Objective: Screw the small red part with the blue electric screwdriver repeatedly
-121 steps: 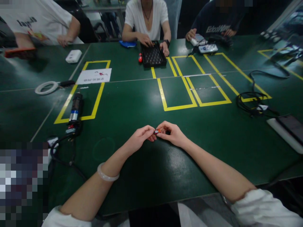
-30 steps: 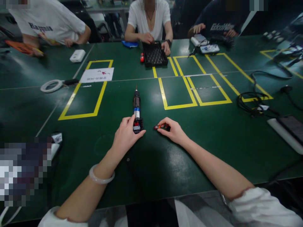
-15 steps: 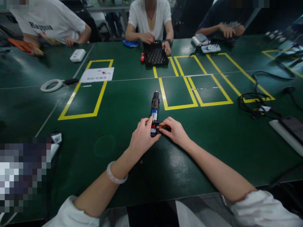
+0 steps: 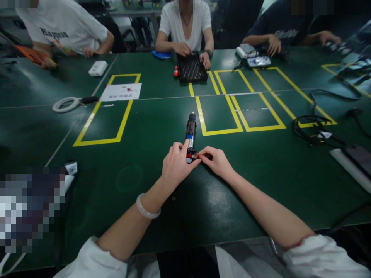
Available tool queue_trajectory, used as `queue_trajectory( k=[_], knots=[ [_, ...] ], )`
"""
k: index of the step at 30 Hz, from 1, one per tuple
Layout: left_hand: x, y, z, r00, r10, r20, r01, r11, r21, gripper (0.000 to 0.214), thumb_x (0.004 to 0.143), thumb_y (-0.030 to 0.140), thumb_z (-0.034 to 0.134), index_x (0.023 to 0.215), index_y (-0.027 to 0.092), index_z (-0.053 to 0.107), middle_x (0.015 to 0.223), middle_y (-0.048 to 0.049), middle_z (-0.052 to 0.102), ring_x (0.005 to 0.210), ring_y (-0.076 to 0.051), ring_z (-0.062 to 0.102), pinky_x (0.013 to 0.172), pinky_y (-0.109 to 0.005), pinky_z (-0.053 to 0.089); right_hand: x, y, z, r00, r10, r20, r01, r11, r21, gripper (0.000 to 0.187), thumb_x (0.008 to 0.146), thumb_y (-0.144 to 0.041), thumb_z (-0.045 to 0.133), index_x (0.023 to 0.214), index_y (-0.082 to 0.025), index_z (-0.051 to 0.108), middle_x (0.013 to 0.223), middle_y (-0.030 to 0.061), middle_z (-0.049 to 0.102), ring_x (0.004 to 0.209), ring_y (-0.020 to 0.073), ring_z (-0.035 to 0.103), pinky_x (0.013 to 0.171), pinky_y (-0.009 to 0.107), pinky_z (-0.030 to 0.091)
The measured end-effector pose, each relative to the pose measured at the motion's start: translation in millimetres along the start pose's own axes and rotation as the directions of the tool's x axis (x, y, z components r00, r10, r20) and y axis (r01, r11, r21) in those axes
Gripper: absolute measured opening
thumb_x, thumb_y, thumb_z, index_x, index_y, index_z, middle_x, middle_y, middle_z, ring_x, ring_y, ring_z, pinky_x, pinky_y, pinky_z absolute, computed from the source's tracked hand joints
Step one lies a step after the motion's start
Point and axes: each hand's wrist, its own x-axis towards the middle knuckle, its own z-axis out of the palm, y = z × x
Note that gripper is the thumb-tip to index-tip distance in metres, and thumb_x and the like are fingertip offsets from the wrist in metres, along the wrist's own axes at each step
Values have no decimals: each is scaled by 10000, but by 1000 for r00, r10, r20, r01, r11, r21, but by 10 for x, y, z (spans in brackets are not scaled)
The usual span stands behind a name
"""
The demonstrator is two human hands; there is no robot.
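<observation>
A slim tool that looks like an electric screwdriver lies on the green table. Its inner parts are exposed: a black-brown front section with a thin tip pointing away from me, a blue and silver body, and red and black parts near me. My left hand is closed round its near end, steadying it from the left with thumb and fingers. From the right, my right hand pinches with thumb and forefinger at a small orange piece beside the near end. The fingertips partly hide that piece.
Across the table a person handles a black tray beside a red object. Two other people sit either side. Yellow tape outlines, a paper sheet, a tape roll and coiled cable are on the table.
My right hand has shifted slightly right, and my left thumb now reaches further across the near end. At the far right, a co-worker's hands have moved apart.
</observation>
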Motion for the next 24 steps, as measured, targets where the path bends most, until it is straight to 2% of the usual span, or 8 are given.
queue_trajectory(
  k=[3, 7, 12, 16, 24],
  knots=[
    [24, 13, -4, 1000, -7, -9, 7, 1000, 30, 734, 836, 567, 571, 1449, 207, 390, 1145, -133, 524, 991, -278, 556, 728, -358, 475, 7, 21, -24, 999, 30, 22, -31, 999, 45, 171, 841, -132, 554, 858, -175, 719, 807, 28, 720, 675, 140, 616, 647, 256, 460],
    [24, -9, -30, 1000, 2, -12, -1, 996, 88, 725, 841, 537, 563, 1468, 224, 376, 1136, -132, 525, 988, -280, 554, 720, -350, 467, 13, 36, -28, 999, 35, 18, -37, 993, 113, 249, 845, -105, 490, 917, -173, 718, 871, 39, 731, 767, 153, 656, 705, 271, 482],
    [-34, -187, -150, 1000, 17, -8, -16, 979, 203, 709, 836, 528, 563, 1467, 257, 388, 1131, -132, 519, 962, -285, 546, 736, -353, 460, 19, 14, -44, 998, 45, 37, -50, 988, 149, 235, 858, -115, 484, 916, -169, 705, 871, 44, 726, 798, 156, 665, 727, 275, 493],
    [-95, -567, -302, 999, -50, 7, 45, 948, 315, 693, 855, 558, 504, 1476, 276, 381, 1156, -140, 506, 956, -294, 544, 759, -372, 463, 20, -5, -55, 997, 50, 59, -58, 987, 150, 230, 867, -119, 486, 906, -178, 704, 867, 37, 727, 806, 155, 667, 732, 274, 493],
    [-232, -1674, -641, 964, -265, -14, 244, 864, 440, 731, 890, 654, 334, 1474, 219, 397, 1206, -189, 519, 1018, -357, 538, 877, -458, 439, 14, -6, -34, 993, 74, 88, -89, 981, 175, 212, 879, -133, 492, 924, -171, 695, 840, 35, 724, 772, 147, 664, 713, 265, 488]
  ],
)
